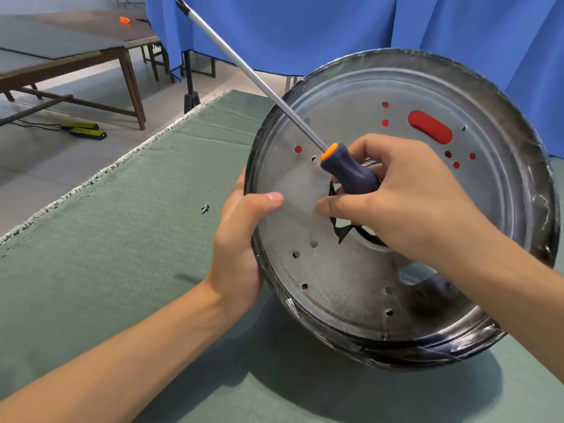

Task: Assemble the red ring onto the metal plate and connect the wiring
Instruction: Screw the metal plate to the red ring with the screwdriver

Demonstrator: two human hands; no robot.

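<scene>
Plate (351,285), tilted on the green cloth (122,254), showed the red ring (430,127) through its slots. Left hand (241,239) gripped the rim; right hand (406,196) curled round the screwdriver (348,169), thumb pressing the plate. Steadying before picking up the loose screw (205,207) seemed wise.

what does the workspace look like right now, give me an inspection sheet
surface: green cloth covers the table, frayed edge at the left.
job's things: metal plate tilted up on its edge; red ring shows only through the plate's holes.
clutter: one loose screw on the cloth.
hands: left hand grips the plate's rim; right hand holds the screwdriver, shaft pointing up and away.
cables: job wiring not seen; a dark cable runs along the floor.
surroundings: wooden tables, blue curtain, yellow-black items on the floor.
</scene>
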